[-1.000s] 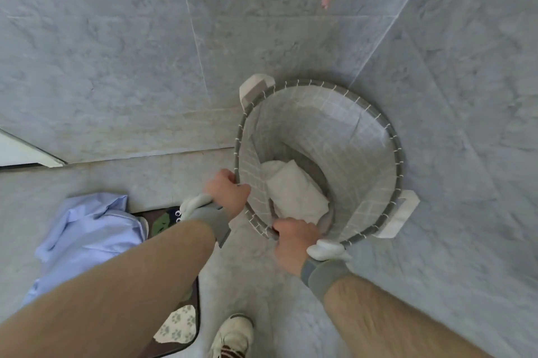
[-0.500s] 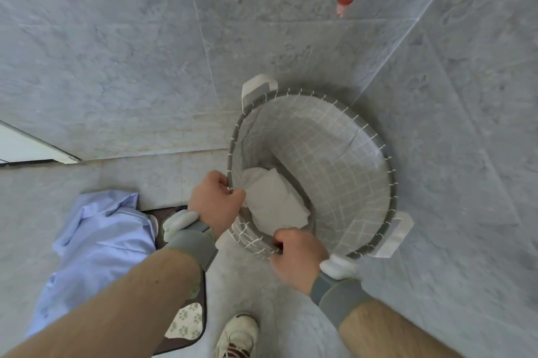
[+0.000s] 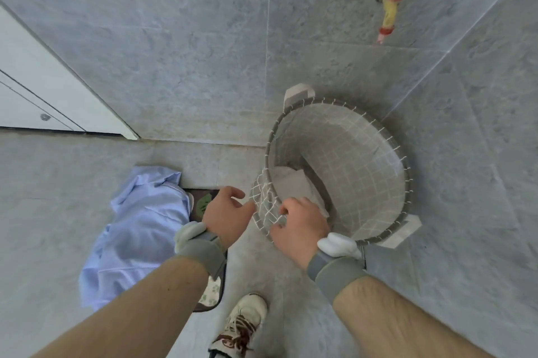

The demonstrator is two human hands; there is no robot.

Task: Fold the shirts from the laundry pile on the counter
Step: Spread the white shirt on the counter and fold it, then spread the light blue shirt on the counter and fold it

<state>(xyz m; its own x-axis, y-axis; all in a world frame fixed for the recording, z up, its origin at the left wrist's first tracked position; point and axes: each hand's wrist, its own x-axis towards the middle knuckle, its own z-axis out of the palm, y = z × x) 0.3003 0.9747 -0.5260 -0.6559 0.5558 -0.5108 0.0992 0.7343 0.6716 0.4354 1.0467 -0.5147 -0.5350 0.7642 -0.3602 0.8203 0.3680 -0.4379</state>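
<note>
A grey laundry basket (image 3: 353,167) with a white grid pattern stands on the floor in the corner of the tiled walls. A white garment (image 3: 292,187) lies crumpled at its bottom. A light blue shirt (image 3: 139,229) is heaped on the floor to the left, partly over a small mat (image 3: 203,201). My right hand (image 3: 301,225) sits on the basket's near rim with its fingers curled over it. My left hand (image 3: 227,213) is just left of the basket, fingers spread, thumb tip touching the outer wall.
Grey tiled walls close in behind and to the right of the basket. A red and yellow tap (image 3: 390,8) sticks out of the wall above it. A white door (image 3: 32,95) is at the left. My shoe (image 3: 243,325) stands near the mat.
Both hands gripped the basket's near rim before. Now my left hand has let go and opened. The view has shifted, so the basket sits further right.
</note>
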